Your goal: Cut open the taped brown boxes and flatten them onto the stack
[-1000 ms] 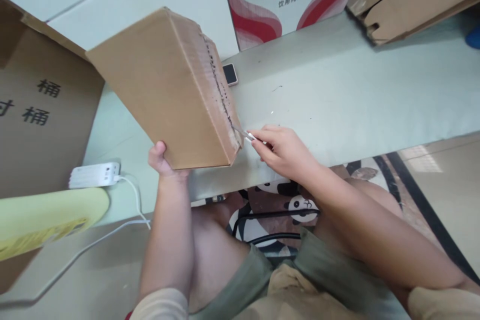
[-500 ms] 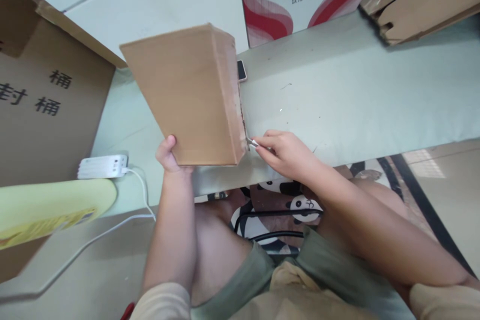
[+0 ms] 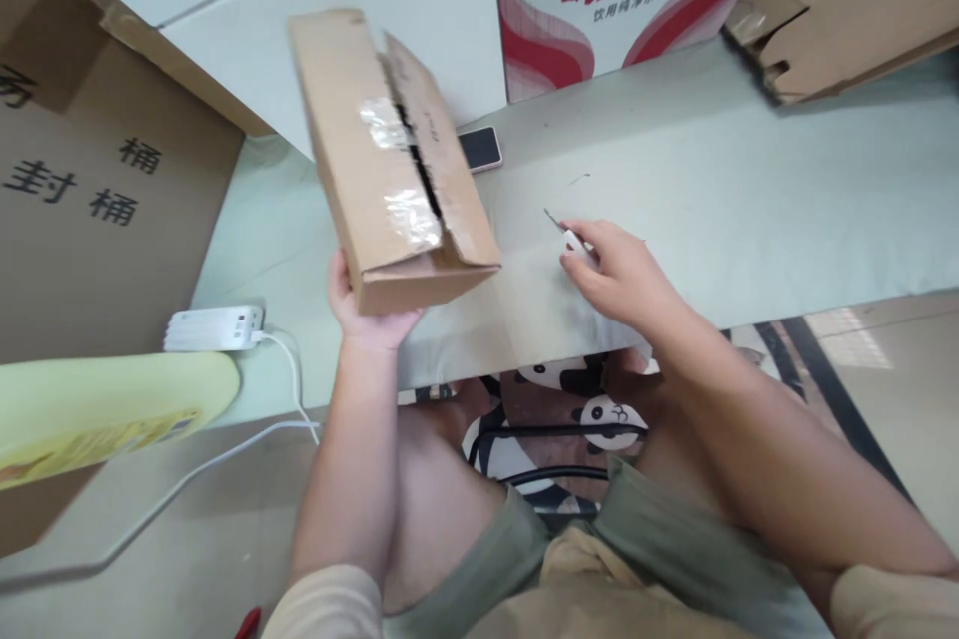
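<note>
The right hand point(image 3: 621, 275) rests on the worktop point(image 3: 749, 200), its grip pinching a small white-handled blade point(image 3: 570, 236) whose tip points far and left, toward the cardboard box point(image 3: 390, 160). The box lies left of that hand, apart from the blade, lifted off the worktop and tilted. The left hand point(image 3: 367, 315) clamps its near end from below, and its long axis runs near to far. The taped seam, split open along the middle, faces up. A phone point(image 3: 480, 148) lies just beyond.
</note>
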`<state>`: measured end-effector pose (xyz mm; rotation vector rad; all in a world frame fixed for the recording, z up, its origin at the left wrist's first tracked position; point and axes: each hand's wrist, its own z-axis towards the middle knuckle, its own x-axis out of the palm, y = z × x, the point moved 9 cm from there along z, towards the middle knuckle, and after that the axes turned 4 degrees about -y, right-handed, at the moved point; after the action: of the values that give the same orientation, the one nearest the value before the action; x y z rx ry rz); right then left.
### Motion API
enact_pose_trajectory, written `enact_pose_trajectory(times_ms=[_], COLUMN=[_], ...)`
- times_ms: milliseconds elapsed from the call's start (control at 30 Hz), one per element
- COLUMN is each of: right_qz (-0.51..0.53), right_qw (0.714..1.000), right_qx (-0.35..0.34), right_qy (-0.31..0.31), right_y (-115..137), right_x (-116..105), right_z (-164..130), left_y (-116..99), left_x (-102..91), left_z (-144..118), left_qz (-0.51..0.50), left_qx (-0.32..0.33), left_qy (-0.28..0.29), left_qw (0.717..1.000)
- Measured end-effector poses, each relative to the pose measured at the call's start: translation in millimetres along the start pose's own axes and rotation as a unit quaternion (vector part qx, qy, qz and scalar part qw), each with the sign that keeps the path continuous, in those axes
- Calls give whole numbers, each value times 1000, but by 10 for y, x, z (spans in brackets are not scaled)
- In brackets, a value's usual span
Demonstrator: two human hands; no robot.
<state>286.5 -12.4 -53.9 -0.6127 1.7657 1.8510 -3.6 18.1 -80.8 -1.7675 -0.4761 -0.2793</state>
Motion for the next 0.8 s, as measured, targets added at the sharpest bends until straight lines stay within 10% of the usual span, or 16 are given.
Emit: enact_pose_trajectory(times_ms=[200, 300, 500, 600, 800], right_qz=[292, 285, 179, 82, -125], right_qw=[956, 957, 984, 996, 991], right_qx=[8, 30, -8, -20, 44], right_qy=[10, -30, 0, 4, -17], right_y=[153, 114, 163, 88, -318], right_x=[41, -4, 97, 152, 90], right_z=[-36, -30, -34, -5, 87], left_y=[463, 201, -316, -333, -407], left_x=[-24, 11, 531, 513, 127], left_z=[89, 51, -421, -428, -285], left_qz=[144, 198, 263, 320, 192], left_qx=[-94, 53, 334, 362, 334], left_qy=[-7, -38, 149, 124, -59], left_qw=[985, 978, 893, 867, 921])
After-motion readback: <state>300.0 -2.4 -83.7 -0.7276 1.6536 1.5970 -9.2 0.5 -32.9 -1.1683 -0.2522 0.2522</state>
